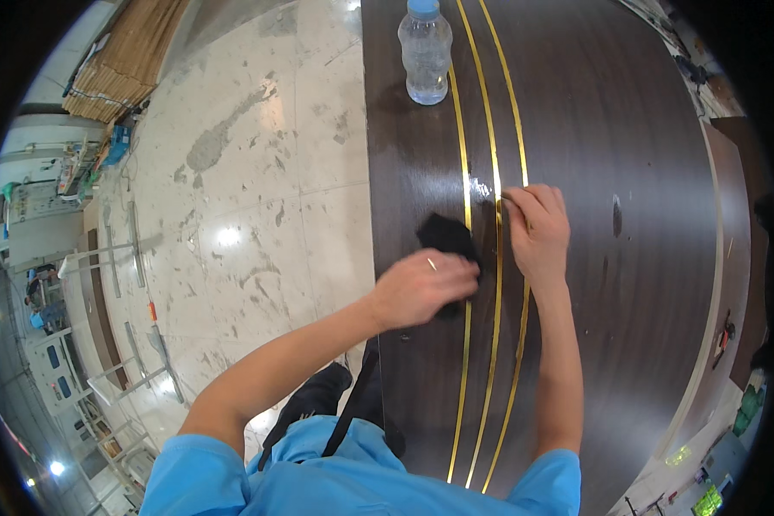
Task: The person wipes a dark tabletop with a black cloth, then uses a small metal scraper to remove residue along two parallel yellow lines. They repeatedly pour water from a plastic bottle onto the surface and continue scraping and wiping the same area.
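The left hand (421,288) is closed over a black cloth (447,236), fingers curled down on its near end and pressing it against the dark wood panel (628,284). The right hand (537,228) lies just to the right of it, fingers bent and fingertips set on the panel at the gold strips (494,344); whether it pinches anything cannot be told.

The cloth is a crumpled wad at the centre of the frame, its longer side running from the left hand's knuckles up and slightly left, so most of it sticks out above the grip. It sits on the leftmost gold strip and reaches toward the middle one.

The three gold strips run lengthwise down the panel from the top of the frame to the bottom, curving with the lens. A clear plastic water bottle (425,53) with a blue cap stands upright on the panel at the top centre, well apart from both hands. Pale stained floor tiles (258,189) fill the left of the frame.
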Motion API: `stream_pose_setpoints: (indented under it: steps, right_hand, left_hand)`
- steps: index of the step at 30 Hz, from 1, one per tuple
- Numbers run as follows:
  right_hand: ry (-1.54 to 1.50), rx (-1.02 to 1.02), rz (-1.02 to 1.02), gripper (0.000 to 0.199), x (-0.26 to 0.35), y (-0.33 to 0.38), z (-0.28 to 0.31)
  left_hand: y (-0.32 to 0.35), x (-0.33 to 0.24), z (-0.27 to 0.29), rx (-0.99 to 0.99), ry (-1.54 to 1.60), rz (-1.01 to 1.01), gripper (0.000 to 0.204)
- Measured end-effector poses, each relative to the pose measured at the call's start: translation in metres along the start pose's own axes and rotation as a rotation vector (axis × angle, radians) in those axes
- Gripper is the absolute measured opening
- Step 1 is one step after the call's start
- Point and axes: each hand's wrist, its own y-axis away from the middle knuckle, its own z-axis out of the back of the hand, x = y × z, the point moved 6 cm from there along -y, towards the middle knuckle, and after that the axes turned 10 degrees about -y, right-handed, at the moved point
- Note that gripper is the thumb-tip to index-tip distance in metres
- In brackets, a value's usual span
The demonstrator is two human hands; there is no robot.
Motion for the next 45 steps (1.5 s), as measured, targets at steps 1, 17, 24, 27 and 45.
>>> stream_pose_setpoints:
  steps: [1,17,24,27,45]
  right_hand:
    - [0.023,0.043,0.059,0.014,-0.003,-0.012,-0.012]
    - [0.114,0.169,0.279,0.017,-0.039,-0.070,-0.067]
    - [0.210,0.280,0.339,0.019,-0.031,-0.060,-0.063]
    - [0.230,0.265,0.348,0.020,-0.030,-0.063,-0.064]
    - [0.184,0.340,0.356,0.025,0.000,-0.001,-0.042]
  left_hand:
    - [-0.004,0.019,0.010,-0.098,-0.074,0.101,0.040]
    - [-0.008,0.092,0.029,-0.331,-0.256,0.646,0.056]
    - [-0.009,0.090,0.029,-0.309,-0.248,0.658,0.055]
    - [-0.009,0.090,0.029,-0.301,-0.243,0.664,0.055]
    - [-0.009,0.090,0.030,-0.327,-0.299,0.631,0.055]
